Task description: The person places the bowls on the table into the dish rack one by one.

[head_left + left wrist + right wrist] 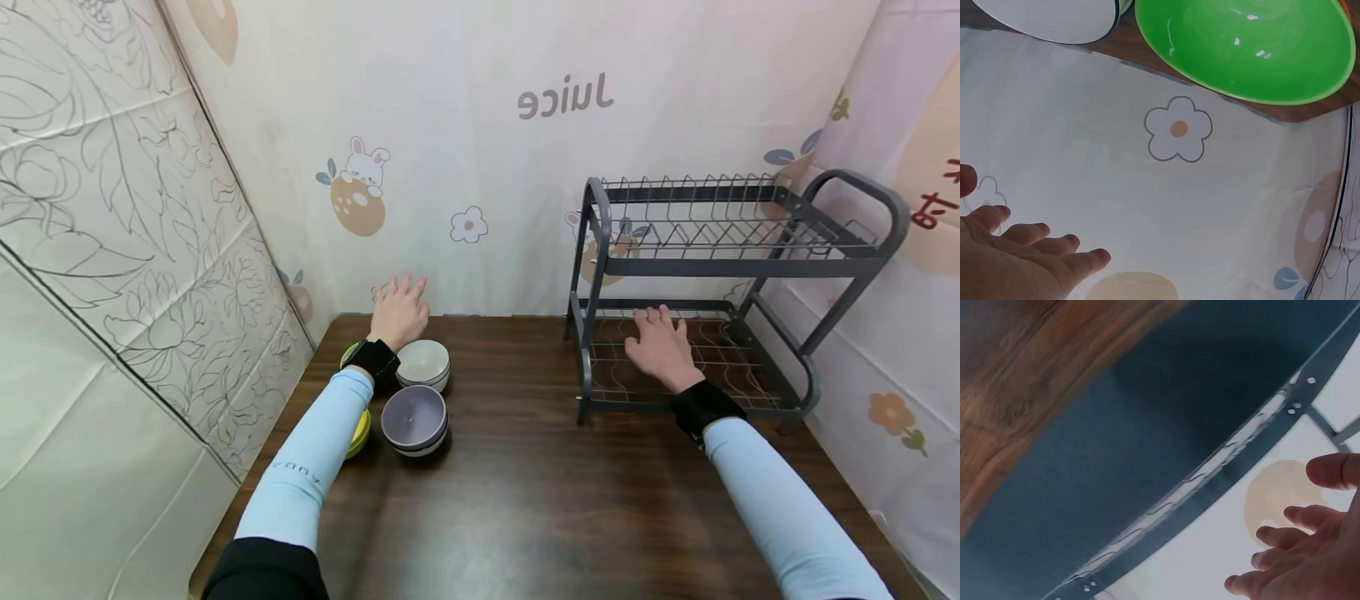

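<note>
My left hand (400,315) reaches over the far left of the table, fingers spread and nothing held. Just below it stands a stack of white bowls (423,362), with purple bowl (414,419) stacked nearer me. A green bowl (1247,50) shows fully in the left wrist view, while my forearm mostly hides it in the head view. Partly behind that sleeve is a yellow-green bowl (360,435). On the right, my right hand (662,348) extends with straight fingers at the front of the dish rack (720,267), overlapping its lower tier in the head view. It holds nothing.
The two-tier rack has dark side posts and a wire upper basket (697,225). It stands on the brown wooden table (510,500) near the right edge. Printed cloth (465,125) hangs behind the table, with more cloth at both sides.
</note>
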The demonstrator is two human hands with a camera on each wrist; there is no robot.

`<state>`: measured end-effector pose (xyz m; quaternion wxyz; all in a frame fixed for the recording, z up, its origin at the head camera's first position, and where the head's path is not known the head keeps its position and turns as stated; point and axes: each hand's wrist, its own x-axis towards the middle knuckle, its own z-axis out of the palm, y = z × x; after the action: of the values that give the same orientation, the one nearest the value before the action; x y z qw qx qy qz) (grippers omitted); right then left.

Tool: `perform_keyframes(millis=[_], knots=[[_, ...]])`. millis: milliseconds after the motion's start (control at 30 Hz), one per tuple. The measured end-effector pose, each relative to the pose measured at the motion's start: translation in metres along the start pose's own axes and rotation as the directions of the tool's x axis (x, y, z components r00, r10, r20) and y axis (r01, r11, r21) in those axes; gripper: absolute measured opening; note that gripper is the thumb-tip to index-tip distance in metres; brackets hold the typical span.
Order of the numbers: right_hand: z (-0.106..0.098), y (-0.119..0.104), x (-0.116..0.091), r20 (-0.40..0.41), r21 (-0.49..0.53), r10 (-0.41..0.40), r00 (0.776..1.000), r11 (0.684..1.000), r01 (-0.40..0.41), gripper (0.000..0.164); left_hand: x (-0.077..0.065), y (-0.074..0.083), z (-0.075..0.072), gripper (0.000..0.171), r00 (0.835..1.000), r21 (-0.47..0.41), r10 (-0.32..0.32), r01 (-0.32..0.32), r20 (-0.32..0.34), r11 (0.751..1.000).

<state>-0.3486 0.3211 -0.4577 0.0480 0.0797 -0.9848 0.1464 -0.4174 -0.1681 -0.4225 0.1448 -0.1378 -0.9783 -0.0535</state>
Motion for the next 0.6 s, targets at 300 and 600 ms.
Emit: perform_keyframes(millis=[300,600], knots=[[0.008,-0.036,-0.038,-0.162,0.14,-0.029,0.986,0.989,0.052,0.061,-0.056,0.002,0.005,0.051,0.987,-0.092,0.027,-0.043,-0.16,0.995],[0.0,-0.092,-0.06,-0.446,0.267,-0.032,0.895,0.949,0.168,0.054,-0.103,0.011,0.002,0.046,0.983,-0.158,-0.001,-0.028,-0.182,0.987]])
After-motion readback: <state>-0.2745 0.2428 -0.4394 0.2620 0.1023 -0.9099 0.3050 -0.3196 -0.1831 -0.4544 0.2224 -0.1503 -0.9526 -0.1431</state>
